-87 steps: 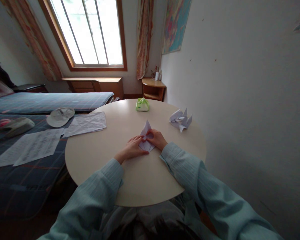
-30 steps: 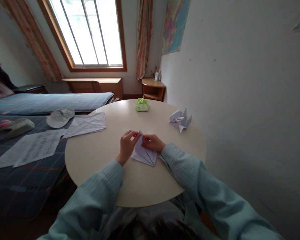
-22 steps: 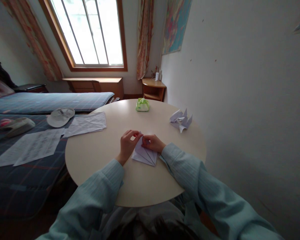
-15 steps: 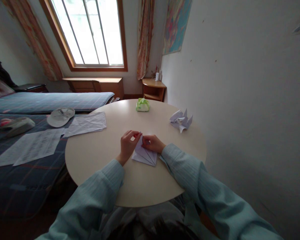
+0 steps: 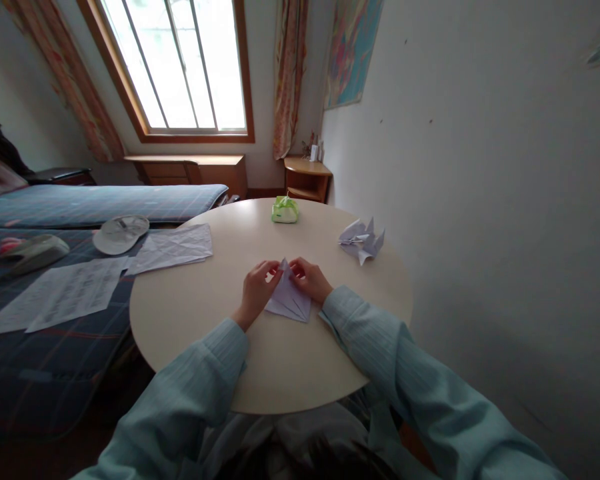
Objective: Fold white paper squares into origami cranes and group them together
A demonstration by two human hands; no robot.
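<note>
A folded sheet of white paper [image 5: 289,301], narrowing to a point at its far end, lies before me on the round table [image 5: 190,333]. My left hand [image 5: 259,287] is closed, its thumb and fingertips pinching the paper's left edge near the tip. On the other side my right hand [image 5: 310,279] is closed on the right edge near that same tip. Crease lines run across the near part of the paper. Its underside and the spots beneath my fingertips are hidden.
Folded paper figures [image 5: 363,240] stand at the table's right. A green tissue pack [image 5: 285,210] is at the far edge. Crumpled sheets [image 5: 175,248] overlap the left edge, beside printed pages [image 5: 75,293] and a cap [image 5: 121,235] on the bed. A wall [image 5: 480,200] rises on the right.
My right hand has shifted slightly away from me, up to the paper's tip. The paper has turned and moved a little farther off, so its point now shows between my hands.
</note>
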